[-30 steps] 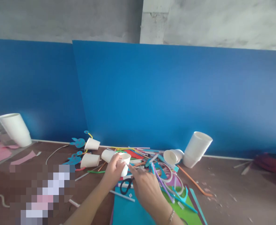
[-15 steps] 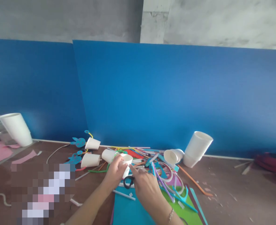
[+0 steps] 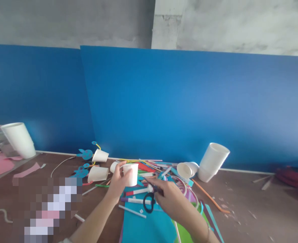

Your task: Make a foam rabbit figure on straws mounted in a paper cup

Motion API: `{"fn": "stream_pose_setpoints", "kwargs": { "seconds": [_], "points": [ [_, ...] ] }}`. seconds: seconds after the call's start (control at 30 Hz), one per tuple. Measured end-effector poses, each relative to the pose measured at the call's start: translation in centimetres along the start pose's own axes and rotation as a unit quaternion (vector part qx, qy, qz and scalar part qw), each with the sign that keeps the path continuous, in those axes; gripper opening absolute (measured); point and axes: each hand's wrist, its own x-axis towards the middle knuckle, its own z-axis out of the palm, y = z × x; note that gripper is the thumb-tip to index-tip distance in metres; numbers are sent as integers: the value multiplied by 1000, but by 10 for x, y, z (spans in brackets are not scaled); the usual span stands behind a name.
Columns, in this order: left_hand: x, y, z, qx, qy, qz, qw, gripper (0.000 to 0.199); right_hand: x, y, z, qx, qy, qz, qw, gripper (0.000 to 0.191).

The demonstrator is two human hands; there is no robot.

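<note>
Paper cup (image 3: 130, 174) upright in left hand (image 3: 118, 182) grip, right hand (image 3: 171, 199) gripping black scissors (image 3: 149, 202) — straws (image 3: 164, 172), cups (image 3: 98, 173) crowding around.

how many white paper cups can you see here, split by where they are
Held in the left hand: 1, a white cup
Lying by the blue cut-outs: 3 cups
Far left stack: 1, count inside unclear
Right, by the blue board: 1 leaning stack and 1 lying cup
Total: 7 cups or stacks

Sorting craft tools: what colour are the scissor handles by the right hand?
Black. The scissors' handle loops show best in the head view, at the right hand.
</note>
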Motion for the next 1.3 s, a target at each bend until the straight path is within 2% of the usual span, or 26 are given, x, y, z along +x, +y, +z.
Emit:
{"fn": "stream_pose_setpoints", "kwargs": {
  "seconds": [0.07, 0.13, 0.2, 0.27, 0.37, 0.47, 0.6, 0.7, 0.77, 0.83, 0.93, 1.0, 1.1, 1.3],
  "points": [
    [-3, 8, -1, -53, -14, -43, 998, 73, 6, 8, -1, 76, 52, 14, 996, 55],
    [-9, 16, 1, -105, -73, -87, 988, 74, 13, 16, 5, 156, 129, 5, 979, 49],
    [-16, 20, 5, -148, -139, -125, 971, 72, 20, 22, 13, 229, 171, -34, 958, 52],
    [-21, 21, 9, -178, -189, -143, 955, 69, 23, 26, 19, 287, 162, -58, 942, 55],
    [-23, 17, 12, -173, -227, -148, 947, 67, 23, 27, 22, 317, 108, -50, 941, 50],
    [-23, 10, 13, -91, -215, -106, 967, 70, 21, 25, 20, 295, 86, -41, 951, 43],
    [-27, 2, 19, 90, -145, 21, 985, 91, 21, 21, 23, 261, 74, -27, 962, 43],
    [-30, 0, 25, 159, -82, 68, 982, 82, 20, 14, 23, 245, 71, -26, 967, 40],
    [-28, 3, 26, 113, -72, 46, 990, 72, 17, 9, 18, 227, 103, -48, 967, 37],
    [-26, 9, 24, 24, -75, -1, 997, 68, 13, 5, 10, 193, 135, -75, 969, 37],
    [-23, 18, 17, -62, -87, -44, 993, 64, 8, 0, -1, 126, 107, -66, 984, 39],
    [-22, 22, 14, -75, -94, -46, 992, 64, 5, -2, -4, 83, 68, -38, 993, 39],
    [-23, 24, 12, -77, -98, -37, 991, 63, 3, -5, -3, 16, 46, -18, 999, 36],
    [-22, 18, 12, -31, -104, -7, 994, 69, -3, -10, -3, -48, 26, -62, 997, 34]
  ]
}}
